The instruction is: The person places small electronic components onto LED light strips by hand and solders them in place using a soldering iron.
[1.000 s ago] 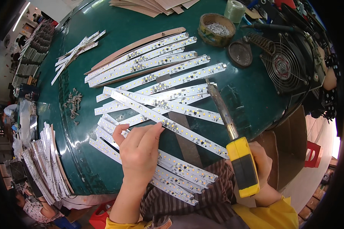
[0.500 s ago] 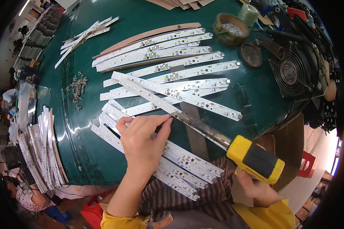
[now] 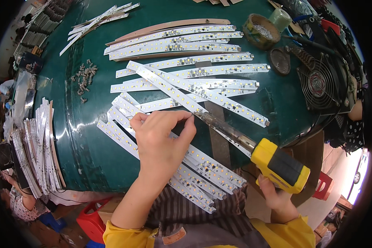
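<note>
Pinching LED strip (image 3: 182,97), left hand (image 3: 163,138), right hand (image 3: 277,198) gripping soldering iron (image 3: 273,161)

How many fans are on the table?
1. A black fan with a round wire grille stands at the table's right edge, beyond the yellow soldering gun held in the right hand. Clutter behind it may hide others.

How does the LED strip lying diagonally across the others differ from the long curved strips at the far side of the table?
The diagonal LED strip lies slantwise on top of other strips, while the far strips lie side by side, roughly parallel. The diagonal one is met by the soldering iron tip and the left hand; the far ones lie untouched. Both are white, narrow and dotted with small yellow LEDs.
</note>
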`<state>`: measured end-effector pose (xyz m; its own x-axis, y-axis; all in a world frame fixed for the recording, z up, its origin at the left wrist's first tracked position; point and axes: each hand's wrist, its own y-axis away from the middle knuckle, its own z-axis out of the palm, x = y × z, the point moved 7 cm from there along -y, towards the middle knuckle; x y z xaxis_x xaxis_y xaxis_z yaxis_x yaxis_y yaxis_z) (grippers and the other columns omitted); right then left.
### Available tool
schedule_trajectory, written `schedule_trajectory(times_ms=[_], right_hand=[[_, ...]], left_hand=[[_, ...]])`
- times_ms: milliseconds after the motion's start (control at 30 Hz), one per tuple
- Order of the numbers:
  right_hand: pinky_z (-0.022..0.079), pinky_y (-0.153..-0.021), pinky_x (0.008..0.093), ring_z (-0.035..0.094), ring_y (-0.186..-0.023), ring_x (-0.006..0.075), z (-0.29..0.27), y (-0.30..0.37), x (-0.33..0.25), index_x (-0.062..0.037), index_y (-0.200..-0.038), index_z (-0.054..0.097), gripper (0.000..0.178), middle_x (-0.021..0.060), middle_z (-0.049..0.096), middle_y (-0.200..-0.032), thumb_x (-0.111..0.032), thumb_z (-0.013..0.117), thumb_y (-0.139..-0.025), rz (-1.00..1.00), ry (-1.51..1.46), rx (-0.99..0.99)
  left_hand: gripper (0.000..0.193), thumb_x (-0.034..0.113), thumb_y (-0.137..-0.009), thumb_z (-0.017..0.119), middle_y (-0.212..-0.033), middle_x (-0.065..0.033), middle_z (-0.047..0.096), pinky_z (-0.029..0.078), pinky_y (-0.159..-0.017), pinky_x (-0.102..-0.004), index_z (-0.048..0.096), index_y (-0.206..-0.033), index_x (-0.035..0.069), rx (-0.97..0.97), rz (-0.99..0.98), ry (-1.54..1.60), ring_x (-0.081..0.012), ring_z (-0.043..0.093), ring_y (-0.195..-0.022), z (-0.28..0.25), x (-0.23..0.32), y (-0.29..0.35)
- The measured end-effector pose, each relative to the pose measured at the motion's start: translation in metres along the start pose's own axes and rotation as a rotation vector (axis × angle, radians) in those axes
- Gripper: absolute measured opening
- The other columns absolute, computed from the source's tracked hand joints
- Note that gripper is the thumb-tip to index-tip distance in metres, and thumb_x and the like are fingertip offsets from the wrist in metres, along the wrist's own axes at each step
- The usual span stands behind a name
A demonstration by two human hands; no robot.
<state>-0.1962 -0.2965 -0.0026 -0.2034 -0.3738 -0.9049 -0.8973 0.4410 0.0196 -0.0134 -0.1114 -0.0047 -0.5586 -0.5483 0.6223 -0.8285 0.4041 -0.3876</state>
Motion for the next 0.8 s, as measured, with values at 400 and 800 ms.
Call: schedule_trajectory(times_ms=[400,800], right_hand=[[0.053,-0.07,0.0339,0.066,-0.079,0.027,0.002,-0.002,0.004,-0.0014,-0.102,0.072,0.027,0.0134,0.069,-0.095,-0.014,0.071,-0.078,0.015,-0.026,-0.001],[0.051,-0.059,0.0339,0.064,-0.065,0.0284,0.005,-0.014,-0.017,-0.0034,-0.093,0.073,0.023,0.0111,0.068,-0.083,-0.008,0.073,-0.071,-0.22,0.148,-0.038]], left_hand=[[0.01,0.009,-0.074,0.076,-0.077,-0.0014,0.07,0.033,-0.082,-0.0384,0.07,-0.081,0.01,-0.003,-0.01,-0.001,-0.0179,0.064,-0.071,0.002,-0.003,0.0],[0.008,0.01,-0.074,0.076,-0.077,-0.0036,0.069,0.033,-0.083,-0.0389,0.071,-0.081,0.009,-0.018,-0.037,-0.001,-0.0207,0.063,-0.075,0.005,-0.005,0.0]])
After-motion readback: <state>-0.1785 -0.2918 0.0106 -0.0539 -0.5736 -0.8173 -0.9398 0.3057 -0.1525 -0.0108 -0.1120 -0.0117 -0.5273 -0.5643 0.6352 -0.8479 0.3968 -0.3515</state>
